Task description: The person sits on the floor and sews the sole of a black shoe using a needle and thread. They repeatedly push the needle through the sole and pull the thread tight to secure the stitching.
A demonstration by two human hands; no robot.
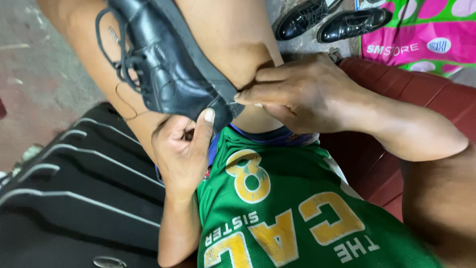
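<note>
Two hands work on one black shoe. It is a lace-up shoe, and it lies across the person's bare leg with its sole turned toward the right. Its laces hang loose on the left side.

The left hand is under the heel end of the shoe. Its thumb points up and presses on the black leather near the sole edge. The other fingers of this hand curl in under the shoe, so it grips the shoe from below.

The right hand comes in from the right. Its fingers are pressed close together and pinch at the edge of the sole, just above the left thumb. What they pinch is too small to tell.

Below the hands is a green shirt with yellow marks. Two more black shoes sit on the floor at the top, beside a pink and green bag. A dark red seat is under the right arm.
</note>
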